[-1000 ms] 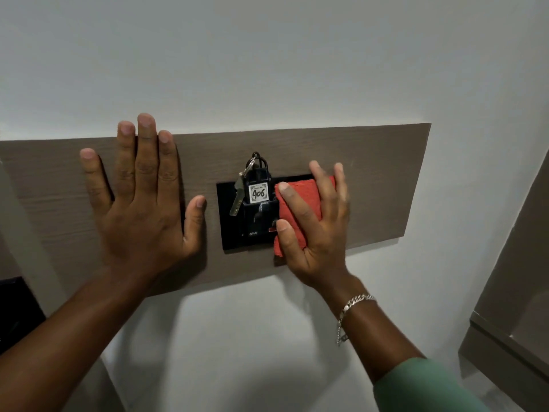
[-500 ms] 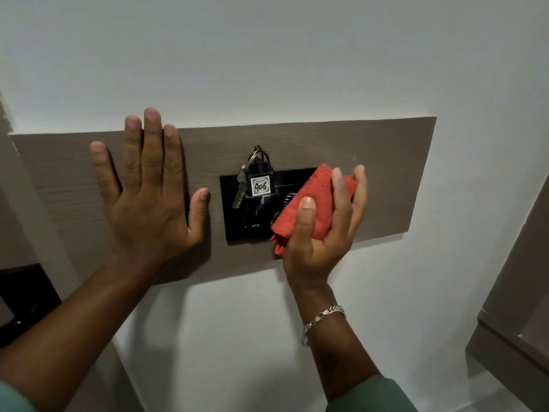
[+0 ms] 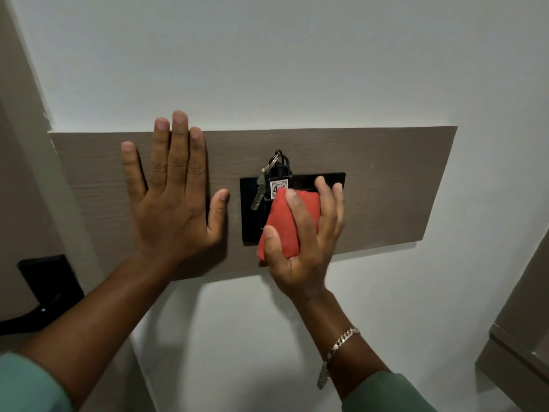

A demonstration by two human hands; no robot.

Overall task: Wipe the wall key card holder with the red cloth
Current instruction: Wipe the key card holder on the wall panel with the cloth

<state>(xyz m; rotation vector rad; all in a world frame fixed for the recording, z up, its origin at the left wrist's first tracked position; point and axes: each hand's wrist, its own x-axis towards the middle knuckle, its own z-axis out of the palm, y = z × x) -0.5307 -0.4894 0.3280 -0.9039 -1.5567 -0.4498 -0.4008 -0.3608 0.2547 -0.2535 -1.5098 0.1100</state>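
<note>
red cloth (image 3: 287,222): folded, pressed on holder | key card holder (image 3: 309,181): black, wall-mounted

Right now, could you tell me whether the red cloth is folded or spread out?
Folded: the cloth is a compact pad in the right hand, pressed against the black holder.

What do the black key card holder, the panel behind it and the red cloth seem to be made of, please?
Key card holder: glossy black plastic or glass, judging by faint reflections. Panel: matte wood-look laminate, with fine horizontal grain. Red cloth: soft, fuzzy fabric, probably microfibre.
</note>
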